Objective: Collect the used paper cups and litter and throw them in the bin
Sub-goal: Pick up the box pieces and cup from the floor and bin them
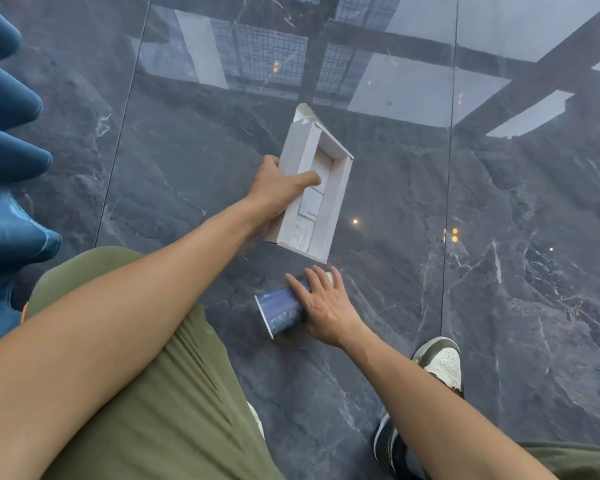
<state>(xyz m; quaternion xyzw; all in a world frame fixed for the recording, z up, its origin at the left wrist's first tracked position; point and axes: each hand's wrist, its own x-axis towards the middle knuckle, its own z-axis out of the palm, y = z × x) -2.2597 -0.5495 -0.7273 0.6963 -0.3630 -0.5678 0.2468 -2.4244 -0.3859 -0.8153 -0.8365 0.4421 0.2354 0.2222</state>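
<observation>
- Person crouched: olive-green trousers (160, 393), white sneaker (442, 365) at 5 o'clock on the dark marble floor (499, 271).
- Right hand (323, 306) lies flat over the blue paper cup (283, 311), fingers spread, not closed round it. Cup lies on its side on the floor near frame centre, rim pointing to 8 o'clock.
- Left hand (278, 192) grasps the open white cardboard box (314, 188) at 12 o'clock of the cup, thumb inside, fingers under its left wall.
- Blue padded upholstery (7, 150) at 9 o'clock.
</observation>
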